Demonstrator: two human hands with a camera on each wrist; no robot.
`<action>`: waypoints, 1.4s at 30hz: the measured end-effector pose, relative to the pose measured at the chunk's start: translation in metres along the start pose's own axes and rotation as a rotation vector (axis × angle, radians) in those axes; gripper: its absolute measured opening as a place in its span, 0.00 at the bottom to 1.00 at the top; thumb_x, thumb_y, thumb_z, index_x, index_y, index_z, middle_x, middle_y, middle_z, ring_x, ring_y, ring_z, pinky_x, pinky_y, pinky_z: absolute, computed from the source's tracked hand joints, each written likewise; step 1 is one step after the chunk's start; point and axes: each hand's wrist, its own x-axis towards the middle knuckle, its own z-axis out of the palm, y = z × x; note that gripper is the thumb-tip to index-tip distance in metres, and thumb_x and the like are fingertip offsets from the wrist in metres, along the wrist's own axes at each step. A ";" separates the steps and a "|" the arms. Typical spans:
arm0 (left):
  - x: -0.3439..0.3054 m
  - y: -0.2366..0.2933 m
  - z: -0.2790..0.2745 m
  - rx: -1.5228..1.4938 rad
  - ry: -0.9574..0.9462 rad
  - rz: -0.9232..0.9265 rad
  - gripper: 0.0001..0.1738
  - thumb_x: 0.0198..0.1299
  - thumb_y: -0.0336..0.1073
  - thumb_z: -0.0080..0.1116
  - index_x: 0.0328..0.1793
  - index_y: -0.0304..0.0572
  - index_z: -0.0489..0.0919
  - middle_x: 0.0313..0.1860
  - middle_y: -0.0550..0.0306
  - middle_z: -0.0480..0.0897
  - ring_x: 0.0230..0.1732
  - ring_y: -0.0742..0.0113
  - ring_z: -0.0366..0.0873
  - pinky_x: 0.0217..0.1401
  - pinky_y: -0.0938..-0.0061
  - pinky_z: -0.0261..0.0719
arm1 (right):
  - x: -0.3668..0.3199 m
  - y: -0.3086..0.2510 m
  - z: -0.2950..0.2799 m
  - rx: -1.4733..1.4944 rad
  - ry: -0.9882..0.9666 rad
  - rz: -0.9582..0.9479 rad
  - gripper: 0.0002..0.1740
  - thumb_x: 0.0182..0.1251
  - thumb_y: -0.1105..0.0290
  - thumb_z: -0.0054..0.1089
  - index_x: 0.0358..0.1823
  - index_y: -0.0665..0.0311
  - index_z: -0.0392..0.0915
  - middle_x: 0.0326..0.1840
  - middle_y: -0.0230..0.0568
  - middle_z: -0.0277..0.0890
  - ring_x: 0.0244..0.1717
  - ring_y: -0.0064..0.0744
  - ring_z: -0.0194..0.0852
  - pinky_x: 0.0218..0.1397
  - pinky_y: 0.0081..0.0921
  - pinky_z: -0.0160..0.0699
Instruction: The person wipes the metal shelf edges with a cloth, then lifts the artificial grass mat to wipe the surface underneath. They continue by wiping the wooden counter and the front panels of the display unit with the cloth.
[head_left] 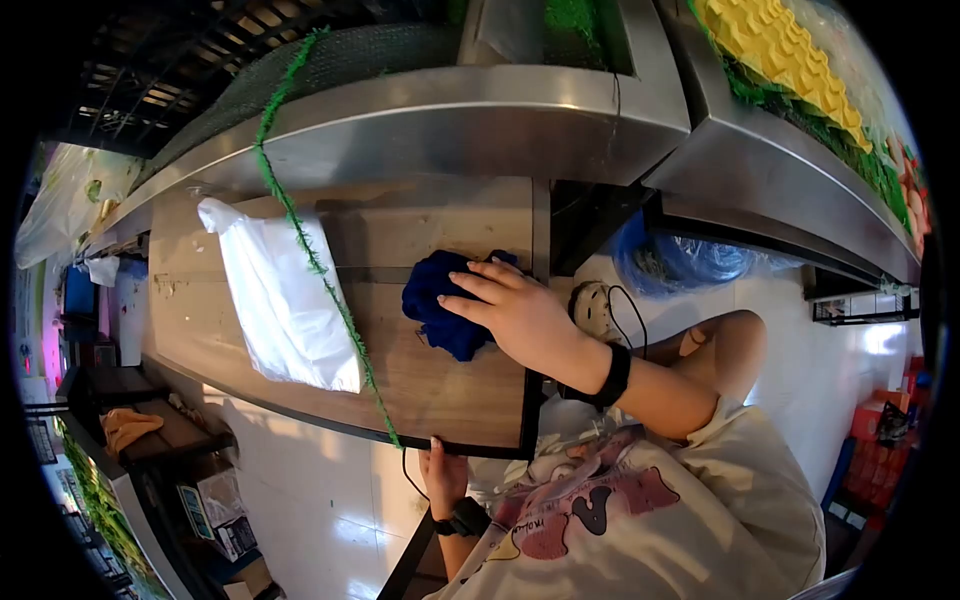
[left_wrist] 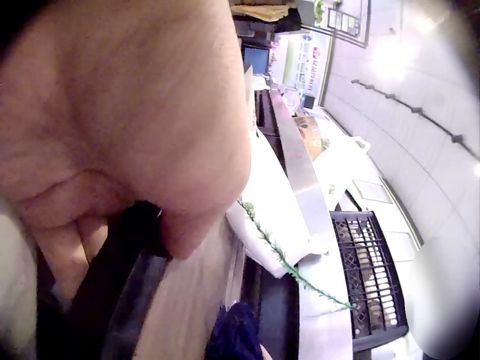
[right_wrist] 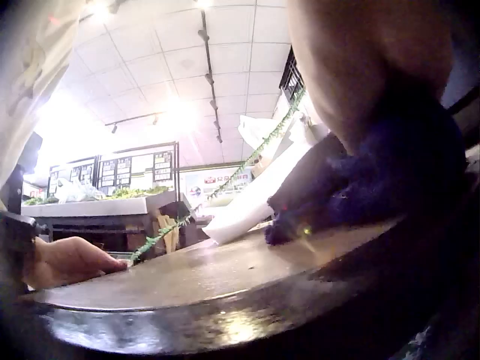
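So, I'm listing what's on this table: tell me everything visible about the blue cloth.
The cloth is deep blue, soft-looking fabric, bunched into a crumpled heap with uneven folds and edges. It lies on the wooden table, apart from the white bag. The right hand rests on it, hiding part.

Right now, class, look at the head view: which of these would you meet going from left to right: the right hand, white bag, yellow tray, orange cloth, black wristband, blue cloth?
Orange cloth → white bag → blue cloth → right hand → black wristband → yellow tray.
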 end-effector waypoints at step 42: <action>0.000 -0.018 -0.021 0.000 0.033 -0.019 0.31 0.69 0.50 0.46 0.73 0.42 0.62 0.69 0.50 0.70 0.69 0.54 0.67 0.71 0.56 0.66 | -0.073 -0.040 0.015 0.193 -0.106 -0.233 0.20 0.61 0.68 0.52 0.56 0.52 0.77 0.62 0.36 0.70 0.67 0.39 0.61 0.72 0.41 0.58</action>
